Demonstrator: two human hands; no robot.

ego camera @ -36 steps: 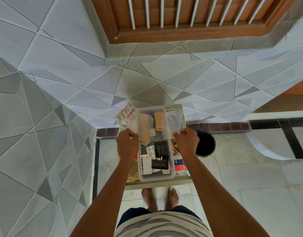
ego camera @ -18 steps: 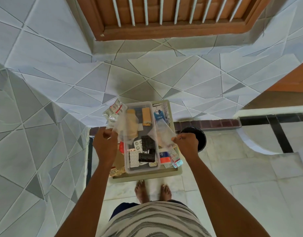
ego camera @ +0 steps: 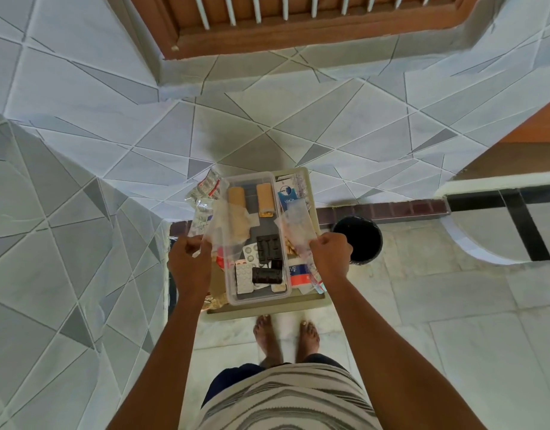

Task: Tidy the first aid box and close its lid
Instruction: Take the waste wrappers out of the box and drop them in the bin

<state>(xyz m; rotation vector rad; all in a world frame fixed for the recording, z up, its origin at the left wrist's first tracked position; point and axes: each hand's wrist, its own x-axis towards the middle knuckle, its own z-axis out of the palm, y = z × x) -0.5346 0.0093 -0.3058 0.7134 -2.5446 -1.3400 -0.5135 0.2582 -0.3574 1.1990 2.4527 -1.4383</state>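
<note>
Hands hold see-through plastic bags over the first aid box [ego camera: 257, 240]. The left hand [ego camera: 191, 262] grips one clear bag [ego camera: 227, 225] by its bottom edge. The right hand [ego camera: 329, 252] grips another clear bag [ego camera: 295, 225] the same way. The box sits open on a small desk [ego camera: 311, 193], with rolls and pill strips [ego camera: 244, 276] inside (no lid can be seen on it). More packets lie beside the box on both sides. I think a bag could slip and knock small things out, because the bags are thin and floppy. The lid may not shut if things pile up too high.
</note>
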